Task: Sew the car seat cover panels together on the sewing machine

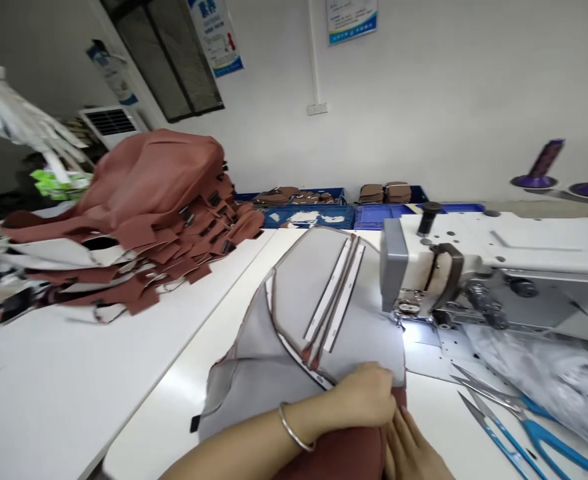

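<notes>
A large sewn cover (pixel 259 340), grey on its upturned backing and reddish brown at the near end, lies on the white table beside the sewing machine (pixel 504 247). White strips run along its seams. My left hand (pixel 367 397), with a bangle on the wrist, is closed on the cover's right edge, where the grey backing meets the brown part. Just below it, my right hand (pixel 411 447) rests at the same edge with fingers extended close together; its thumb is hidden. The machine's lit needle area is above and right of both hands.
Scissors with blue handles (pixel 534 427) lie at the lower right beside a crumpled clear plastic bag (pixel 559 380). Stacked brown covers (pixel 164 193) fill the table at left. Blue crates (pixel 319 217) stand behind, and purple thread cones (pixel 544 163) at the right.
</notes>
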The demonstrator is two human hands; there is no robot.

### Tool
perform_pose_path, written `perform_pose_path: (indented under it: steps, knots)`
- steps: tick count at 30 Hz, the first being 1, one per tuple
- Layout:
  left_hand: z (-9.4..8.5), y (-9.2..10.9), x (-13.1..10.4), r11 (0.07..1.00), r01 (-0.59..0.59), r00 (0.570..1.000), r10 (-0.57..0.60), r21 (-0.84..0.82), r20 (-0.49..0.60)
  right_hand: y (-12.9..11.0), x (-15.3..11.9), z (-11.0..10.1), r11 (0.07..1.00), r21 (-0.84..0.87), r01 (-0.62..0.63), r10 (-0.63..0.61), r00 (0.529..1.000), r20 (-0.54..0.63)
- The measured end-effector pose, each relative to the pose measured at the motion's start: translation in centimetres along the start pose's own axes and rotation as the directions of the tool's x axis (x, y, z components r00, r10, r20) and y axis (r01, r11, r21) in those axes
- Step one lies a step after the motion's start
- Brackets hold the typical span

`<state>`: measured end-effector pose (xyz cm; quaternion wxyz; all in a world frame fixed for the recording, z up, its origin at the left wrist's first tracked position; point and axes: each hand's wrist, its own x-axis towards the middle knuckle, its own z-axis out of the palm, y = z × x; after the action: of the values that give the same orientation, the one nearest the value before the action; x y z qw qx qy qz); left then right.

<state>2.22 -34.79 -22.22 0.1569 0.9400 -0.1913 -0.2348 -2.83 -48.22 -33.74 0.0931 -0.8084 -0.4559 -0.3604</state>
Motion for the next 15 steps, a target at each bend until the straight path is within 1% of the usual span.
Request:
perform_pose_path:
  steps: [3, 6, 8, 11, 15]
  knots:
    - [-0.2, 0.5, 0.2, 0.999, 0.004, 0.999, -0.006, 0.036, 0.047, 0.0, 0.4, 0.4, 1.0, -0.024, 0.018, -0.017, 0.999, 0.032]
    - [0.0, 1.1, 0.0, 0.997, 0.02, 0.999, -0.022, 0.074, 0.038, 0.0, -0.1, 1.0, 0.998, -0.056, 0.003, -0.003, 1.0, 0.015]
    - [0.2, 1.2, 0.0, 0.997, 0.025, 0.999, -0.029, 0.075, 0.044, 0.3, -0.6, 1.3, 0.996, -0.088, 0.026, -0.023, 0.999, 0.036]
    - [0.4, 1.0, 0.3, 0.999, 0.047, 0.996, -0.048, 0.011, 0.081, 0.9, -0.8, 1.3, 0.988, -0.125, 0.089, -0.078, 0.993, 0.086]
    - [0.5, 0.8, 0.9, 0.994, 0.075, 0.991, -0.065, -0.084, 0.115, 1.6, -0.6, 0.8, 0.985, -0.135, 0.11, -0.098, 0.991, 0.092]
